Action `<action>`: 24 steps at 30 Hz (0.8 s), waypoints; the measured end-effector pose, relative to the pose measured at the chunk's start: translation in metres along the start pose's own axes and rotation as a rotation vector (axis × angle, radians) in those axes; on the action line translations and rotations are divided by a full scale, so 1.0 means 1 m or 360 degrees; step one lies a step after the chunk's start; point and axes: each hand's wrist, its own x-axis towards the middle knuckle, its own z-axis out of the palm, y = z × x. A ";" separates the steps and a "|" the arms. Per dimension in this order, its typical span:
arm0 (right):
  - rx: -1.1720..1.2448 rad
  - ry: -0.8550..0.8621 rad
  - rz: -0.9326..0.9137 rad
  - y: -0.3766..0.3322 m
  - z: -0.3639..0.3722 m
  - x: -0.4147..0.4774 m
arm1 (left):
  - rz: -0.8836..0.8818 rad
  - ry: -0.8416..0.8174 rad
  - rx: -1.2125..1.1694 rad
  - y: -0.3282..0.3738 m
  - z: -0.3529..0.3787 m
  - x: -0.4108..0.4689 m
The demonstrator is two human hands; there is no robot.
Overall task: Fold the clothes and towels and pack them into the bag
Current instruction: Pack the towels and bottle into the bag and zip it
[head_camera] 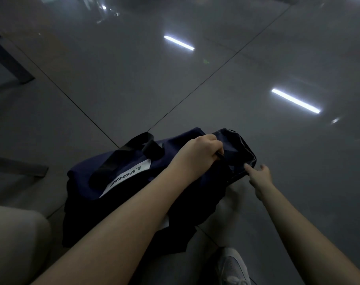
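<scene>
A dark navy duffel bag with black handles and a white label lies on the grey floor in front of me. My left hand is curled over the top of the bag near its right end and pinches a small dark zipper pull. My right hand reaches to the bag's right end, its fingers on the dark edge there; how it grips is hard to see. No clothes or towels show; the bag's inside is hidden.
Glossy grey floor tiles with light reflections stretch ahead. A dark furniture leg stands at upper left, another base at left. A pale cushion or knee fills the lower left. My white shoe is at the bottom.
</scene>
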 end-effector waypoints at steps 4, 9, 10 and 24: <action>-0.0022 -0.0110 -0.0091 -0.008 0.004 -0.009 | 0.0007 -0.0014 -0.0019 0.001 -0.001 0.001; -0.0143 -0.0430 -0.0360 -0.008 0.003 -0.050 | -0.0051 -0.0005 0.0022 0.007 -0.001 0.007; -0.0214 -0.0483 -0.0433 -0.006 0.005 -0.058 | -0.0051 -0.0020 0.0038 0.008 0.001 0.008; -0.0304 -0.0842 -0.0312 -0.015 -0.033 -0.115 | -0.0076 -0.0207 0.0262 0.036 0.018 0.018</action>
